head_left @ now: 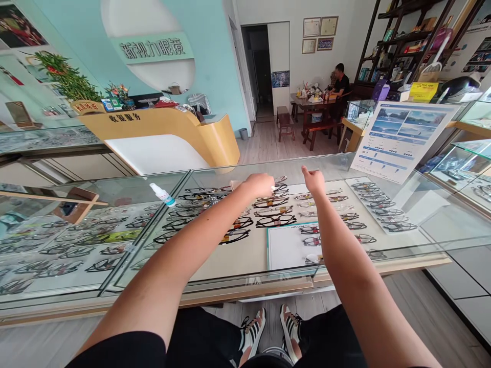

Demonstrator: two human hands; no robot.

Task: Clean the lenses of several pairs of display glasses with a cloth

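Both my arms reach over a glass display case (pixel 226 273). My left hand (pixel 261 185) is closed above the glass, with a small white bit showing at its fingers; what it grips is mostly hidden. Beside those fingers appears part of a pair of eyeglasses (pixel 282 180), and I cannot tell whether it is held or lies below the glass. My right hand (pixel 314 181) has its thumb up and its fingers curled away from view, so anything in them is hidden. Rows of eyeglasses (pixel 275 220) lie inside the case beneath both hands.
A white spray bottle (pixel 162 194) stands on the glass at left, near a wooden stand (pixel 76 204). A printed sign (pixel 402 138) stands at right. Beyond are a yellow counter (pixel 218 140), benches (pixel 284 122) and a person (pixel 340 82) seated at a table.
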